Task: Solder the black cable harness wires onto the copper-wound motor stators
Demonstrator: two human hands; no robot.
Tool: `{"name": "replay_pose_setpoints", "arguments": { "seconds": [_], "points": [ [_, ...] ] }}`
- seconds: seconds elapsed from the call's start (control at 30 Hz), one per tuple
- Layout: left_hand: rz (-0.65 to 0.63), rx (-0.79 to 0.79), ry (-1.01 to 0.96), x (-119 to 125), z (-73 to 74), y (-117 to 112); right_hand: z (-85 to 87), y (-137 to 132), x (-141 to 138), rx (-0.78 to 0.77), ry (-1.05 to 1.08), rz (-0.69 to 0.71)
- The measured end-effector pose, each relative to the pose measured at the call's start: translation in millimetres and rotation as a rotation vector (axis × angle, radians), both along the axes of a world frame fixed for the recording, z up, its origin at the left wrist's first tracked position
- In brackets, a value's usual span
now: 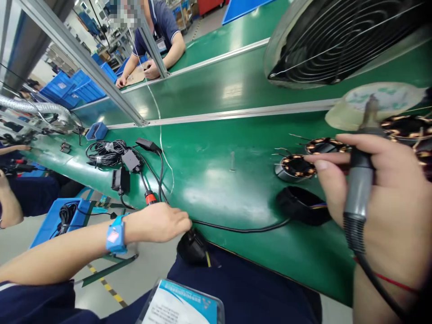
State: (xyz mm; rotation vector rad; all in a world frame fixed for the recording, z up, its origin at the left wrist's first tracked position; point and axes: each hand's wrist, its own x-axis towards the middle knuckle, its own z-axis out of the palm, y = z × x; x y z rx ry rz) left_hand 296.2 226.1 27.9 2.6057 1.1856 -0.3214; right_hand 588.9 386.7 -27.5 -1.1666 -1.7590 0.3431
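In my right hand [391, 193] is a soldering iron [358, 193], its tip pointing away from me. That hand's thumb and index finger reach the side of a round motor stator [296, 166] with copper windings and loose wire ends. Behind it sits a second wound stator [324, 146]. My left hand [160, 222], closed at the table's near edge, grips a black cable [243, 229] beside a round black housing [193, 248] with a yellow wire showing. The cable runs right to another black housing [302, 204] with coloured wires inside.
Cable coils [106, 153], a black connector block [120, 180] and a grey box [131, 160] lie left on the green table [216, 180]. A large fan [337, 45] stands back right. Metal posts rise at left. A co-worker [162, 40] sits opposite; another person's arm [10, 202] is far left.
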Motion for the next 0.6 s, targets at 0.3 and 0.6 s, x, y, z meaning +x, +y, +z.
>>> {"name": "replay_pose_setpoints", "arguments": {
  "seconds": [0.3,0.6],
  "points": [
    [0.748,-0.058,-0.736,3,3.0,85,-3.3,2,-4,-0.079,0.235,0.168],
    [0.645,-0.268,-0.738,12,-17.0,106,14.1,-21,-48,-0.230,0.432,0.435]
  ]
}}
